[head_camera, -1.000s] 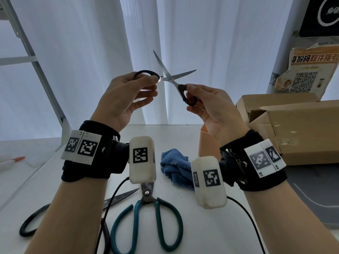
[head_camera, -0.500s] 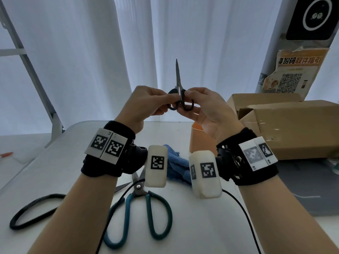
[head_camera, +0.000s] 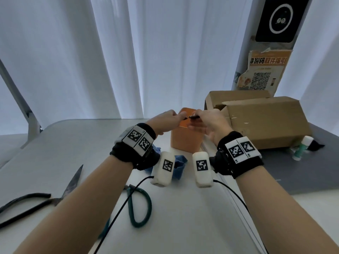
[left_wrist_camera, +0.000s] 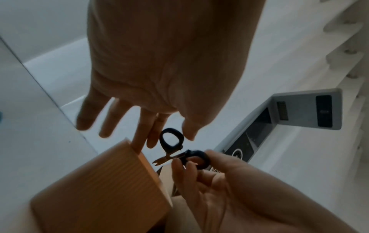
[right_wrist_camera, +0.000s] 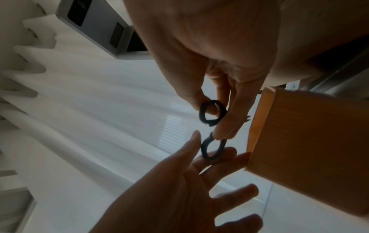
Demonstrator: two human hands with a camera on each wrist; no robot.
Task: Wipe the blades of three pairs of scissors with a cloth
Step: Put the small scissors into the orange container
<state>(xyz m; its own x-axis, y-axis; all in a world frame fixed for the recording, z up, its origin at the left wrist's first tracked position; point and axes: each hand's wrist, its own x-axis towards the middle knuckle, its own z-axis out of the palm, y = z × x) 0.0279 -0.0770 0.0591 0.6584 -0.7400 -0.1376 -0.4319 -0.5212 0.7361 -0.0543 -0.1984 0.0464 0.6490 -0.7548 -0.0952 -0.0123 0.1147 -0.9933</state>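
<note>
Small black-handled scissors (head_camera: 192,117) hang blades-down at the top of an orange box (head_camera: 185,140). My right hand (head_camera: 207,121) pinches one finger loop (right_wrist_camera: 201,113) between thumb and fingers. My left hand (head_camera: 165,120) has straight, spread fingers (left_wrist_camera: 139,135); the other loop (left_wrist_camera: 171,140) lies against its fingers without being gripped. A blue cloth (head_camera: 178,165) lies bunched on the table below my wrists. Green-handled scissors (head_camera: 141,208) and large black-handled scissors (head_camera: 69,187) lie on the table at the lower left.
Two cardboard boxes (head_camera: 266,121) stand right of the orange box, with small bottles (head_camera: 300,147) on a grey mat (head_camera: 293,173). Black cables (head_camera: 128,198) trail from my wrists across the white table. A metal frame (head_camera: 18,99) leans at the left.
The small scissors were shut, then carried from up in front of the curtain down to the orange box, tips now downward. My left fingers have straightened off their loop.
</note>
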